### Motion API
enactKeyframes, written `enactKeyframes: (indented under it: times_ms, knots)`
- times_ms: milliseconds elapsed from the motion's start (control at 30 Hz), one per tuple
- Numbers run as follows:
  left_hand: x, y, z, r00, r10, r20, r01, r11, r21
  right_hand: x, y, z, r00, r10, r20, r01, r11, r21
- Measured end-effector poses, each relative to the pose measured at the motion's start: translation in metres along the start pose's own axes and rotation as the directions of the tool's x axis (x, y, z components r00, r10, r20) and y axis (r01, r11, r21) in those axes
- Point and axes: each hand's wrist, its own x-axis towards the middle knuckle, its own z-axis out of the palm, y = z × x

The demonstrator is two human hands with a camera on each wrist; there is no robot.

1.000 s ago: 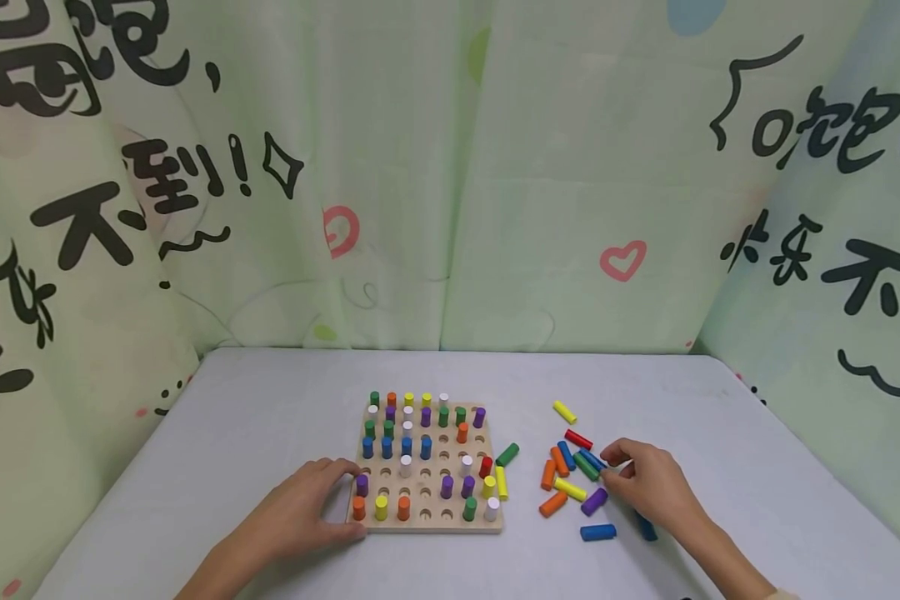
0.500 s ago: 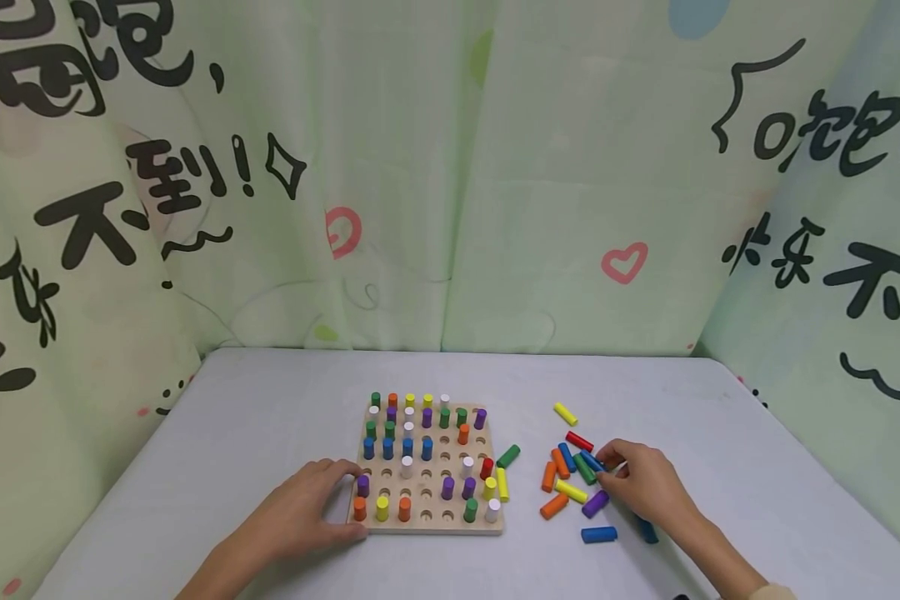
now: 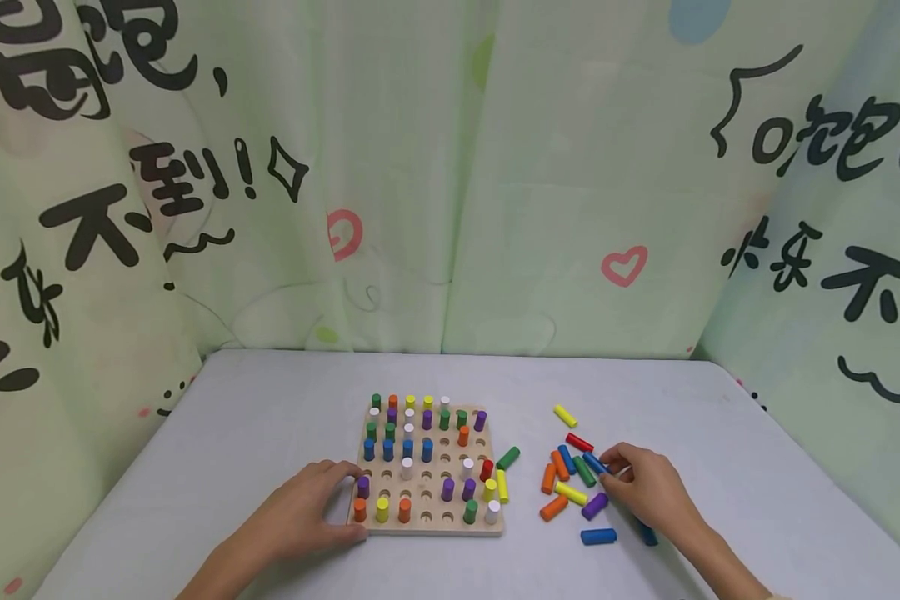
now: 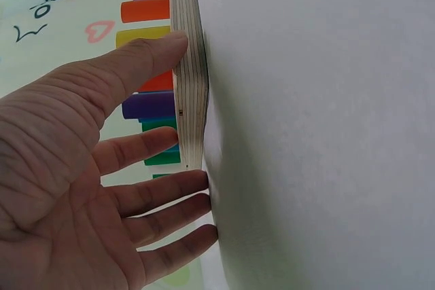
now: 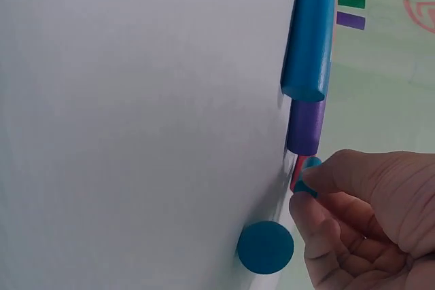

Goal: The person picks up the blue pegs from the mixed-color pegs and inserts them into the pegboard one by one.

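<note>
A wooden pegboard lies on the table, several coloured pegs upright in its holes and other holes bare. At its near left corner is my left hand, thumb on the front edge and index finger by the left side; the left wrist view shows the fingers fairly straight and spread. To the right, my right hand pinches a blue peg between thumb and index finger, beside the scattered pegs. That blue peg is partly hidden behind the thumb in the right wrist view.
Loose pegs lie right of the board: orange, purple, green and red among them. A blue peg lies nearer. Another blue peg is under the right wrist. A printed curtain encloses the white table.
My right hand stays at the blue peg, its fingertips shifting only slightly. The left hand and the pegboard keep their places. The head view tilts a little.
</note>
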Motion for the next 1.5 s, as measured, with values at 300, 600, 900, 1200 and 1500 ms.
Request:
enactKeyframes:
  times_ms: [300, 600, 900, 1200, 1500]
  knots:
    - [0.000, -0.001, 0.001, 1.000, -0.001, 0.001, 0.001, 1.000, 0.005, -0.007, -0.005, 0.001, 0.998, 0.016, -0.055, -0.012, 0.998, 0.057]
    - [0.001, 0.000, 0.001, 1.000, 0.006, -0.002, -0.006, 1.000, 0.004, -0.013, -0.019, 0.000, 0.998, -0.001, -0.067, 0.008, 0.995, 0.104]
    - [0.000, 0.000, 0.001, 1.000, 0.000, 0.001, 0.000, 1.000, 0.013, -0.015, -0.038, 0.000, 0.997, -0.041, -0.060, 0.048, 0.990, 0.135]
    - [0.000, 0.000, -0.001, 1.000, 0.001, 0.001, -0.001, 1.000, 0.010, -0.013, -0.053, 0.005, 0.996, -0.064, -0.059, 0.074, 0.976, 0.203]
    - [0.002, 0.000, 0.001, 1.000, 0.001, 0.002, -0.001, 1.000, 0.007, -0.012, -0.064, 0.009, 0.995, -0.064, -0.072, 0.080, 0.967, 0.241]
